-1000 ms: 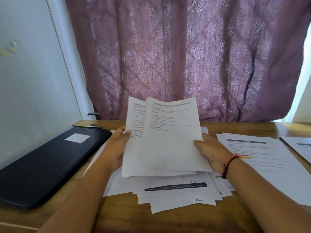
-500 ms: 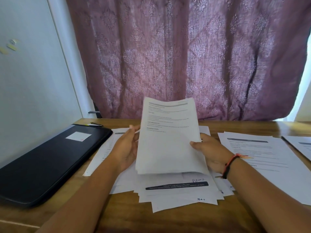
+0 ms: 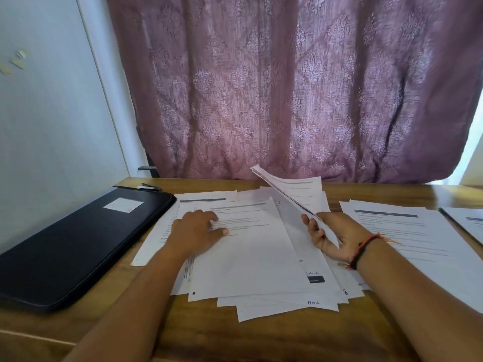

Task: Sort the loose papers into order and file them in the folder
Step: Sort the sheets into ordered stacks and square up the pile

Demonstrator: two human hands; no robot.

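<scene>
Black folder (image 3: 78, 241) lies closed at the counter's (image 3: 235, 340) left, pen (image 3: 151, 188) behind it. Left hand (image 3: 194, 231) presses flat, fingers (image 3: 209, 218) spread, on the loose pile (image 3: 248, 257). Right hand (image 3: 332, 236) pinches a sheaf (image 3: 287, 194) tilted on edge, long axis pointing toward the curtain (image 3: 287, 87); another stack (image 3: 418, 236) lies rightward.

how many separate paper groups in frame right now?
4: the centre pile under the left hand, the sheaf held in the right hand, a stack right of it, and sheets at the right edge. Sheet counts are hidden.
</scene>
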